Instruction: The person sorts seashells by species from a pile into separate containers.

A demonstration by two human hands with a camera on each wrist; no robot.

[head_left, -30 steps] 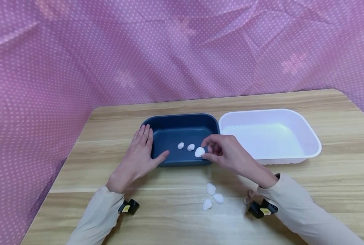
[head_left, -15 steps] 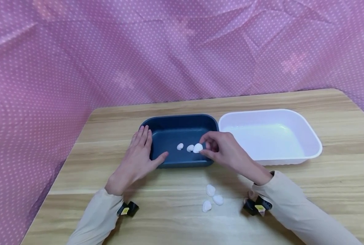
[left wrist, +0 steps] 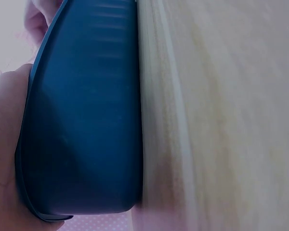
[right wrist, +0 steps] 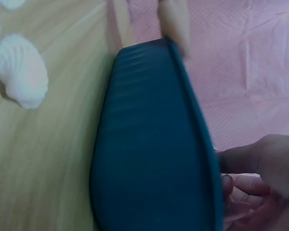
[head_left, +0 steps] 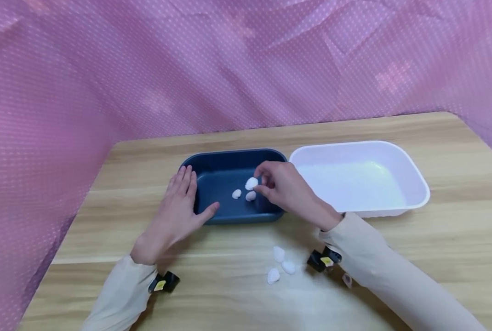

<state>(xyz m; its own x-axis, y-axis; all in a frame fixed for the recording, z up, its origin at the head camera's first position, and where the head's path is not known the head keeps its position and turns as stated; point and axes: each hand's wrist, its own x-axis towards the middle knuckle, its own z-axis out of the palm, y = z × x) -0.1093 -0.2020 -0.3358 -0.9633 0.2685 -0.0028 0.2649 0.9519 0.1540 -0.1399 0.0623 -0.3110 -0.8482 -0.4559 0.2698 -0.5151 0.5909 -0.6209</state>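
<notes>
In the middle of the frame, the right hand [head_left: 286,186] pinched a white, ridged, fan-shaped seashell [head_left: 251,183] in its fingers over a smooth, dark blue, oblong tub [head_left: 229,217]. The left hand [head_left: 173,209] rested, fingers straight, on the tub's left end. Three white shells [head_left: 273,276] lay on the pale wooden counter [head_left: 213,280], bottom middle.

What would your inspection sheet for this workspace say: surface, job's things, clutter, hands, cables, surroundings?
Surface: wooden table, light and streaked with grain.
Job's things: dark blue tub with two white seashells lying in it; three loose seashells on the table in front; white tub alongside.
Clutter: brownish object by the right sleeve, partly hidden, too unclear to name.
Hands: left hand rests on the blue tub's left rim; right hand pinches a raised seashell over that tub.
Cables: nothing seen.
Surroundings: pink polka-dot cloth behind the table.
</notes>
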